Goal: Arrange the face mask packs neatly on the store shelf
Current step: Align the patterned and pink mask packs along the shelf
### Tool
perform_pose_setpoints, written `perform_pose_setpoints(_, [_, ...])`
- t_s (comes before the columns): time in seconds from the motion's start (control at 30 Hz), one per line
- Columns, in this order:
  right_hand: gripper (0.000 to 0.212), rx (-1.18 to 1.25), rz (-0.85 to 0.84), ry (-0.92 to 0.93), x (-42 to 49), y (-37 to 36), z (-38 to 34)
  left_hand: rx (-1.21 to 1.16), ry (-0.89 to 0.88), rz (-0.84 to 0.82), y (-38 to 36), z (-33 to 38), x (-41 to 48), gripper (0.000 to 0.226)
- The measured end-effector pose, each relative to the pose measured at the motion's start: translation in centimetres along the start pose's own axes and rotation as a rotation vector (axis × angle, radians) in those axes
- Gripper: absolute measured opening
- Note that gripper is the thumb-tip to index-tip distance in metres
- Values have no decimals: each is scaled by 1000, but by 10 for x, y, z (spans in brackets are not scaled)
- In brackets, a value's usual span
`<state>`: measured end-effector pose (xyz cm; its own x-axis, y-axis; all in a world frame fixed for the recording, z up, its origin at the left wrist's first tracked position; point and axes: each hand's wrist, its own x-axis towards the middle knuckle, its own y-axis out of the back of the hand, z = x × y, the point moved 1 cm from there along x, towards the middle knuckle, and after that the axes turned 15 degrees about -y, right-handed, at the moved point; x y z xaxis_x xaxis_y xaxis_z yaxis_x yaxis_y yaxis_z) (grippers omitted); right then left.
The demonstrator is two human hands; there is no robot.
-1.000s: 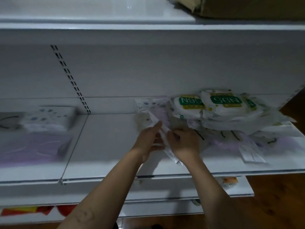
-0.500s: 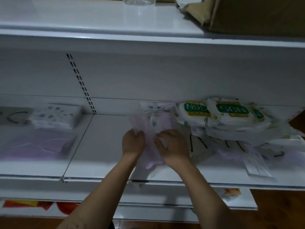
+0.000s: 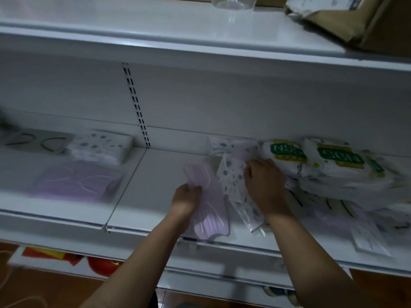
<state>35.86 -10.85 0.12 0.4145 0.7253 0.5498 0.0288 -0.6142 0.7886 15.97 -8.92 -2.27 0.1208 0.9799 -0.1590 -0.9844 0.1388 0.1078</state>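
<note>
My left hand (image 3: 185,200) grips a pale purple mask pack (image 3: 210,215) over the middle of the white shelf (image 3: 155,174). Just to its right, my right hand (image 3: 263,181) holds a white pack with blue dots (image 3: 233,176), tilted on edge. Behind my right hand lies a loose heap of packs, topped by two white packs with green labels (image 3: 340,160). On the shelf's left part sit a stack of dotted packs (image 3: 100,147), a flat purple pack (image 3: 77,182) and a grey pack with black loops (image 3: 35,141).
The upper shelf (image 3: 155,21) carries a brown paper package (image 3: 355,21) and a clear container (image 3: 233,2). A slotted upright (image 3: 136,107) runs down the back panel. Red items (image 3: 102,266) sit on the lower shelf. Wooden floor shows below.
My hands have drawn apart, separating the purple pack in the left from the dotted pack in the right. The view has shifted slightly.
</note>
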Motion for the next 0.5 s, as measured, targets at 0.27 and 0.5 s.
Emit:
perform_pose_setpoints(0.27, [23,570,-137,302,-56,24,-65,-1059,436,-227,31,23,15,99])
perform_pose_setpoints(0.5, [43,612,-483,163,-91,16,-41,-439,205,-246,61,-4,4,41])
